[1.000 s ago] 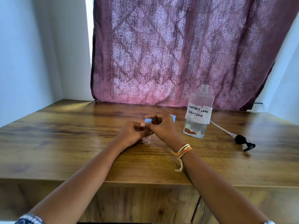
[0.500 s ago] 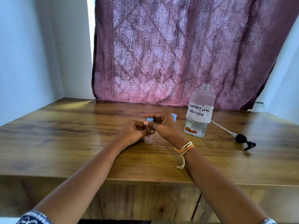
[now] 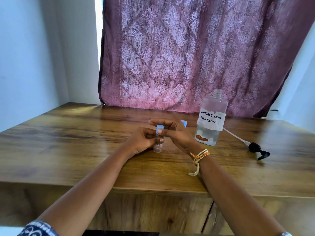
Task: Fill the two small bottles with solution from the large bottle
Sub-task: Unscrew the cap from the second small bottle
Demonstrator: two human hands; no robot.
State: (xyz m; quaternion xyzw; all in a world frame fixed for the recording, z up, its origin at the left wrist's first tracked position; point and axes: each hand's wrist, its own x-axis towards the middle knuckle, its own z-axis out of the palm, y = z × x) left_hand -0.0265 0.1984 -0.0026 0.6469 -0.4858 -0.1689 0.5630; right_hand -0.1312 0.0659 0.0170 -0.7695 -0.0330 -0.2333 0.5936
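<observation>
While both of my hands met over the middle of the wooden worktop (image 3: pixel 71 143), the left hand (image 3: pixel 139 142) curled round the body of a small bottle (image 3: pixel 158 147), a clear vial with a red-edged label, held upright just above the wood or touching it; I could not tell which. My right hand (image 3: pixel 177 133) pinched that bottle's blue cap (image 3: pixel 159 128) between thumb and forefinger, the other fingers stretched out over it. Behind the right hand a second blue cap (image 3: pixel 184 123) peeked out; whatever sat beneath it was hidden from me. To the right stood the large bottle (image 3: pixel 211 120), clear, uncapped, upright, with a paper label handwritten "CONTACT LENS SOLUTION" and liquid only in its lowest part. Further right its pump head (image 3: pixel 258 149), black with a long white tube, lay flat on the worktop, well apart from the hands. A string bracelet (image 3: pixel 199 156) of orange and cream threads circled my right wrist. The surface was a glossy brown wood grain with a thick front edge. A purple patterned curtain (image 3: pixel 196 53) hung behind it, between pale blue-white walls (image 3: pixel 34 57), with a bright strip of daylight at the curtain's left edge.
</observation>
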